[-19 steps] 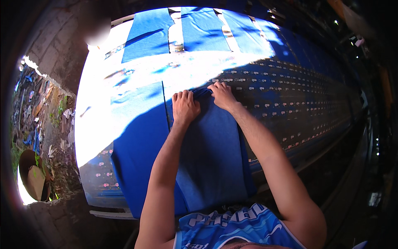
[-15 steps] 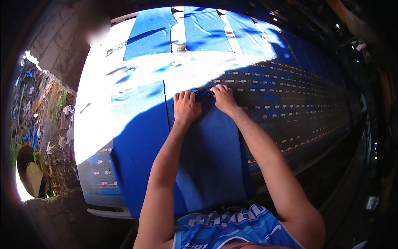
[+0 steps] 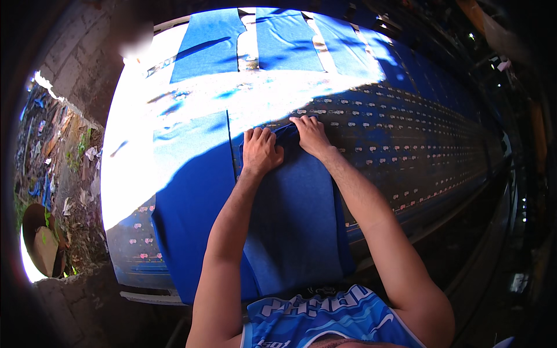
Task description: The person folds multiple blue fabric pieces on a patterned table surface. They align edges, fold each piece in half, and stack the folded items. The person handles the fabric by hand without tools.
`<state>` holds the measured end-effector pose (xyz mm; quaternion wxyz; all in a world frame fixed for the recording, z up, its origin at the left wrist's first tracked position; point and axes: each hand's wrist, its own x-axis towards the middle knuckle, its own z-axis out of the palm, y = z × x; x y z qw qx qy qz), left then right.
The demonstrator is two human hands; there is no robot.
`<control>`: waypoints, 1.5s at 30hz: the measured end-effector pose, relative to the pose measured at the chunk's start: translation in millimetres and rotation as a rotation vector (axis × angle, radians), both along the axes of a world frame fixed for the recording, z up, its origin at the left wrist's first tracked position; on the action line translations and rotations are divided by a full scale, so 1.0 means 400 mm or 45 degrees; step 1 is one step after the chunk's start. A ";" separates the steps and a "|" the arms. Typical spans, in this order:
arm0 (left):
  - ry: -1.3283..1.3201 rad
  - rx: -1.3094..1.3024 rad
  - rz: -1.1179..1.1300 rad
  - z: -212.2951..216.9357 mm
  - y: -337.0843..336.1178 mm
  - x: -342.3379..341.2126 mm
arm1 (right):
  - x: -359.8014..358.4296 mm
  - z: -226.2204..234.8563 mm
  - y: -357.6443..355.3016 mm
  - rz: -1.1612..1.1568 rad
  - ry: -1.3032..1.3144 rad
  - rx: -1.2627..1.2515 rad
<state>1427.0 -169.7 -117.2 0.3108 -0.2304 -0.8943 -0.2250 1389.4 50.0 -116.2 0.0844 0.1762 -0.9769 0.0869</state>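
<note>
A blue fabric piece [image 3: 293, 220] lies lengthwise on the long dark table, its near end close to my body. My left hand [image 3: 261, 149] grips its far left corner with curled fingers. At the far right corner, my right hand [image 3: 312, 134] has its fingers bent over the edge, closed on the cloth. Between the hands the far edge is bunched in dark folds. Directly to the left lies another blue fabric piece [image 3: 200, 203], partly in bright sun, with a narrow gap between the two at their far ends. My fingertips' undersides are hidden.
The long table [image 3: 406, 139] carries rows of small printed marks and stretches away to the right. Across its far side lie several more blue fabric pieces [image 3: 287, 43]. On the left are a block wall [image 3: 78, 52] and littered ground [image 3: 64, 156]. Strong sunlight washes out the table's left part.
My right hand has shifted very slightly left, its fingers more over the edge. The folds between my hands look a little lower and more spread. My left hand stays nearly in place.
</note>
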 end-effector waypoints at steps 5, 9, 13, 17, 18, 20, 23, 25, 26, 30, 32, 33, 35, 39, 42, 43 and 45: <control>0.025 0.000 -0.026 -0.001 0.001 0.000 | 0.002 -0.008 0.004 -0.008 0.019 -0.020; 0.071 0.001 -0.025 -0.006 -0.002 0.001 | 0.005 -0.009 0.001 -0.002 0.027 -0.087; 0.036 -0.025 -0.001 -0.003 0.005 0.009 | 0.020 -0.035 0.001 -0.034 0.218 -0.257; 0.036 -0.033 0.005 -0.001 0.005 0.009 | 0.041 -0.050 -0.003 -0.064 0.343 -0.282; 0.029 -0.038 0.005 0.001 0.004 0.008 | 0.047 -0.048 -0.008 -0.081 0.375 -0.276; 0.017 -0.049 0.031 0.009 0.003 0.003 | 0.057 -0.039 -0.013 -0.029 0.434 -0.226; -0.020 -0.032 0.042 0.001 0.007 -0.004 | 0.070 -0.030 -0.015 -0.012 0.454 -0.222; -0.115 -0.067 0.047 0.005 0.008 0.000 | 0.075 -0.022 -0.016 -0.006 0.503 -0.271; -0.197 -0.108 0.054 0.006 0.008 0.002 | 0.076 -0.018 -0.015 0.007 0.554 -0.305; -0.358 -0.053 0.044 0.002 0.003 0.000 | 0.073 -0.012 -0.009 0.110 0.676 -0.319; -0.249 -0.016 0.069 0.002 0.009 0.004 | 0.079 -0.018 0.000 0.060 0.630 -0.291; -0.195 -0.002 0.088 0.001 0.005 0.008 | 0.083 -0.014 -0.007 0.040 0.604 -0.283; -0.212 -0.042 0.168 0.000 0.001 0.014 | 0.097 -0.006 -0.012 -0.085 0.582 -0.240; -0.230 -0.139 0.273 -0.002 -0.021 0.025 | 0.100 0.006 0.032 -0.134 0.495 -0.110; -0.256 -0.129 0.240 -0.013 -0.088 0.055 | 0.121 0.025 0.071 -0.138 0.476 -0.208; -0.253 -0.088 0.213 -0.010 -0.109 0.063 | 0.131 0.036 0.076 -0.119 0.486 -0.253; -0.239 0.001 0.145 0.011 -0.131 0.073 | 0.154 0.048 0.099 -0.083 0.441 -0.414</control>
